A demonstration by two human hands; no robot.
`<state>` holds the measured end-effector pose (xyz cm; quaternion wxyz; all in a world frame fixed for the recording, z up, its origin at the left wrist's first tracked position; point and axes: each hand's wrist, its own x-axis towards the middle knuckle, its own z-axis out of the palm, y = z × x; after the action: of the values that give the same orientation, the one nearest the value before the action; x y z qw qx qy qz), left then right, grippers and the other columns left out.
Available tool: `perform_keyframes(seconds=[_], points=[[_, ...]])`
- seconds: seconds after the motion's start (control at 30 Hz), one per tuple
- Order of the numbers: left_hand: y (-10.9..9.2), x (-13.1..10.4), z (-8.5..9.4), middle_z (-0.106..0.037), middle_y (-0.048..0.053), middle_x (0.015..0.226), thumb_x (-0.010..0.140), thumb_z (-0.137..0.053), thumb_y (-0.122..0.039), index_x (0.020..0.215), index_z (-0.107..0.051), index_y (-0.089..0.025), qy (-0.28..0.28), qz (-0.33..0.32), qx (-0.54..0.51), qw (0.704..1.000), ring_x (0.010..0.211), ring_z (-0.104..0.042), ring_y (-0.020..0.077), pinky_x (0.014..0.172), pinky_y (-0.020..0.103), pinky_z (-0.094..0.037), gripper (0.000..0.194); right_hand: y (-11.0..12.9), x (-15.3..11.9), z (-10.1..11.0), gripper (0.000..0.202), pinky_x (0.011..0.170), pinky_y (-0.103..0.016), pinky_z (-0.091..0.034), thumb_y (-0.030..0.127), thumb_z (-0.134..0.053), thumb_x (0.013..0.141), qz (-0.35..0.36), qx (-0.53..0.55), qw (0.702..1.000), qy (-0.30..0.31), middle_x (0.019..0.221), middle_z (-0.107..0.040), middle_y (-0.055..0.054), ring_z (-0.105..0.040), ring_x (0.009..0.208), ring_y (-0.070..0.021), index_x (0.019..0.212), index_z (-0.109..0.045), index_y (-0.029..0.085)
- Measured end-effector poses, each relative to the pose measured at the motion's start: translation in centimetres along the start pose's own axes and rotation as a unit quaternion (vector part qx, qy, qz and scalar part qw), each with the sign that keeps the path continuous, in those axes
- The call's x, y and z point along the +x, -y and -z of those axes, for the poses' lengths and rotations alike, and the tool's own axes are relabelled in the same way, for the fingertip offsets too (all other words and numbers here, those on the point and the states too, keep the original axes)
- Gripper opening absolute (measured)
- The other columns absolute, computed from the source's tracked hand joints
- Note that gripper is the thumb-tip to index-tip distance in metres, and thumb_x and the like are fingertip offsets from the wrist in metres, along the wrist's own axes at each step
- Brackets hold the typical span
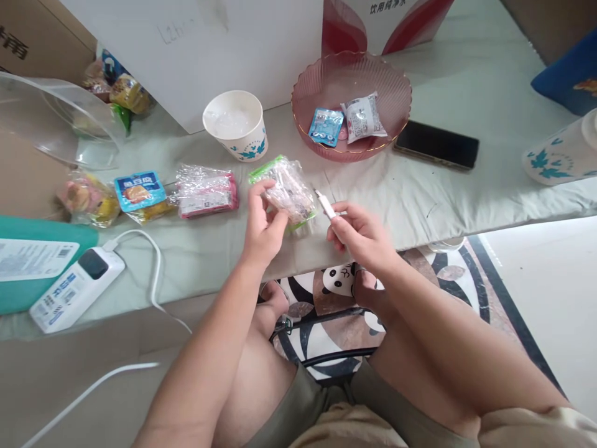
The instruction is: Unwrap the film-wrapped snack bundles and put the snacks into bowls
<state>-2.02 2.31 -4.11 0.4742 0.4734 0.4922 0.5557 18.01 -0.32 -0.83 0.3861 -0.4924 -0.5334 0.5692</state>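
Note:
My left hand (265, 225) has its thumb and fingers closed on the near left part of a green-edged packet (291, 186) in crinkled clear plastic. The packet is at the table's front edge. In my right hand (359, 233) a slim white tool (326, 204) with a thin dark tip is pinched between thumb and fingers. Its tip points up and left, close to the packet's right side; whether they touch I cannot tell. Left of the packet lies a pink-edged stack in clear wrap (208, 194). A paper cup (237, 127) with clear plastic inside stands behind.
A pink ribbed bowl (352, 71) holds a blue sachet (326, 126) and a white packet (364, 117). Beside it lies a black phone (437, 145). Snack packets (140, 191) and a white power bank (77, 291) with a cable are at left. Another paper cup (557, 149) stands at right.

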Motion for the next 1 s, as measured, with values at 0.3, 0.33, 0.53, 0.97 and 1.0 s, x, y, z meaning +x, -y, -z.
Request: perform_keyframes(seconds=[0.3, 0.33, 0.53, 0.97, 1.0], points=[[-0.3, -1.0, -0.8, -0.059, 0.001, 0.105, 0.083, -0.076, -0.026, 0.122, -0.048, -0.03, 0.048, -0.068, 0.052, 0.995, 0.079, -0.056, 0.0123, 0.072, 0.026, -0.047, 0.048, 0.0, 0.5, -1.4, 0.034, 0.049, -0.02, -0.041, 0.05, -0.063, 0.091, -0.079, -0.008, 0.997, -0.014, 0.066, -0.063, 0.002, -0.054, 0.051, -0.0073, 0.078, -0.06, 0.018], [-0.6, -0.9, -1.0, -0.058, 0.0, 0.101, 0.082, -0.078, -0.026, 0.119, -0.046, -0.03, 0.036, -0.063, 0.033, 0.997, 0.075, -0.055, 0.0114, 0.07, 0.025, -0.046, 0.049, 0.0, 0.5, -1.4, 0.034, 0.049, -0.02, -0.041, 0.05, -0.063, 0.091, -0.081, -0.009, 0.997, -0.016, 0.065, -0.063, 0.002, -0.053, 0.05, -0.0073, 0.079, -0.061, 0.018], [-1.2, -0.8, -1.3, -0.058, -0.001, 0.098, 0.078, -0.085, -0.035, 0.116, -0.044, -0.03, 0.043, -0.037, 0.012, 0.998, 0.075, -0.057, 0.0114, 0.07, 0.025, -0.046, 0.056, 0.2, 0.2, -1.4, 0.034, 0.052, -0.019, -0.046, 0.05, -0.062, 0.091, -0.045, 0.045, 0.998, -0.017, 0.068, -0.066, 0.0, -0.056, 0.054, -0.0074, 0.078, -0.06, 0.018], [0.0, -1.1, -1.9, -0.057, -0.004, 0.096, 0.079, -0.081, -0.026, 0.111, -0.042, -0.03, 0.09, -0.047, 0.021, 0.995, 0.07, -0.054, 0.0085, 0.065, 0.023, -0.044, 0.051, 0.6, 0.6, -1.4, 0.03, 0.049, -0.018, -0.049, 0.044, -0.064, 0.088, -0.093, 0.048, 0.994, -0.02, 0.067, -0.067, -0.001, -0.057, 0.052, -0.0071, 0.075, -0.062, 0.017], [-0.1, -1.0, -1.9, -0.057, -0.004, 0.096, 0.078, -0.081, -0.025, 0.111, -0.042, -0.03, 0.086, -0.045, 0.016, 0.995, 0.07, -0.054, 0.0085, 0.065, 0.023, -0.044, 0.051, 0.6, 0.6, -1.4, 0.03, 0.049, -0.018, -0.049, 0.044, -0.064, 0.088, -0.094, 0.045, 0.994, -0.017, 0.067, -0.067, -0.001, -0.057, 0.052, -0.0072, 0.075, -0.062, 0.017]])
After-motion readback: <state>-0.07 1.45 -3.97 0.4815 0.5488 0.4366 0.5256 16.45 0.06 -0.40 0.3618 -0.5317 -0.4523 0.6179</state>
